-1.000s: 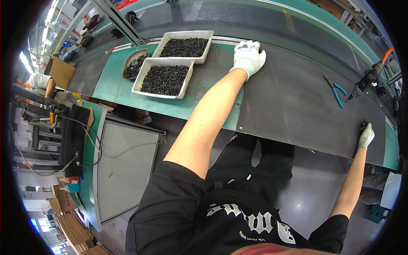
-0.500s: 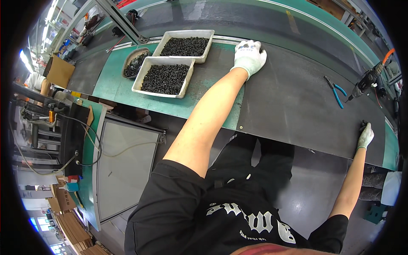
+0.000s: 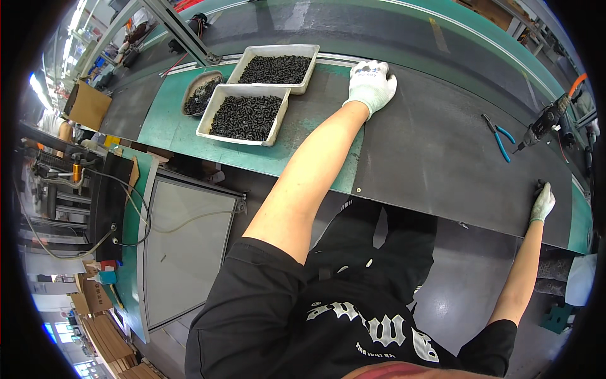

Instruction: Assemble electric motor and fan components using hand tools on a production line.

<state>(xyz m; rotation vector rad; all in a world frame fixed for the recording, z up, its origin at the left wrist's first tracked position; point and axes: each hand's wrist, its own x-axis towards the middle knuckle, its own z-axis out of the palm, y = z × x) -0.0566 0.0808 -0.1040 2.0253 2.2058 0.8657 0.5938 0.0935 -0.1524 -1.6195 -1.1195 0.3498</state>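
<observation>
My left hand (image 3: pixel 371 85), in a white work glove, rests at the far edge of the dark mat (image 3: pixel 435 151), right of two parts trays. Its fingers are curled closed, and whatever may be under them is hidden. Far to the right, my gloved right hand (image 3: pixel 542 203) is closed near the mat's front edge. Something small and dark shows at its fingertips, too small to name. Beyond that hand lie blue-handled pliers (image 3: pixel 501 140), with a black power screwdriver (image 3: pixel 544 121) beside them. Neither hand touches these tools.
Small black cylindrical parts fill the rear white tray (image 3: pixel 232 77) and the front white tray (image 3: pixel 211 129). A small oval basket (image 3: pixel 187 101) stands left of them on the green tabletop (image 3: pixel 165 120). A grey-panelled cart (image 3: pixel 186 246) is below left; a cardboard box (image 3: pixel 90 105) stands farther off.
</observation>
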